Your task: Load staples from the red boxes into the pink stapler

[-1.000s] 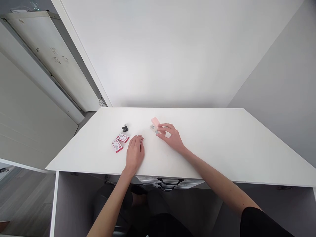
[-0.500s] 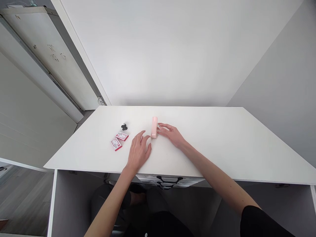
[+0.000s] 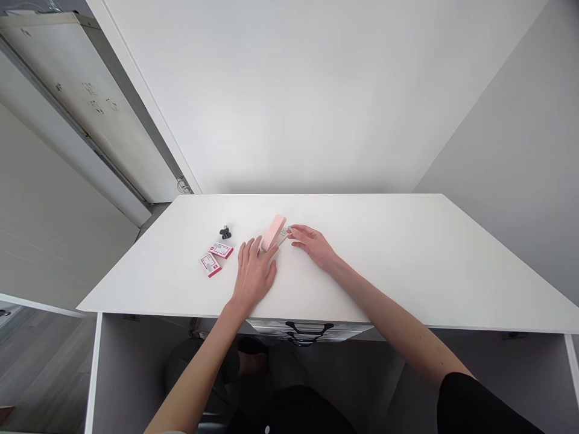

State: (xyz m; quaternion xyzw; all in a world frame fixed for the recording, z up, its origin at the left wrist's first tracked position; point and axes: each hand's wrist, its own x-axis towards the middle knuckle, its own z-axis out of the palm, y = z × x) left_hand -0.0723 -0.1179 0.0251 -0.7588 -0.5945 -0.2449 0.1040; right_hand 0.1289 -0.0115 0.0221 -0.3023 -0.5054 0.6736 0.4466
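Observation:
A pink stapler [image 3: 273, 232] leans over to the left on the white tabletop, and a pale strip with a printed label [image 3: 283, 232] shows along its right side. My left hand [image 3: 254, 271] is at the stapler's near end, its fingertips around that end. Close to the far right of the stapler, my right hand [image 3: 314, 246] pinches a small greyish piece [image 3: 290, 229]; whether it belongs to the stapler I cannot tell. Two small red-and-white boxes [image 3: 221, 249] lie left of my left hand, touching or nearly so. Behind them rests a small black object [image 3: 225, 232], perhaps a staple remover.
The white tabletop [image 3: 384, 259] meets a white wall [image 3: 316, 108] at the back. Below its front edge are drawers with black handles [image 3: 310, 329]. A panel [image 3: 94, 108] stands beyond the left end.
The stapler stood straight and has tipped to the left, exposing the pale labelled strip. My left fingers have closed in around its near end. My right hand has barely moved.

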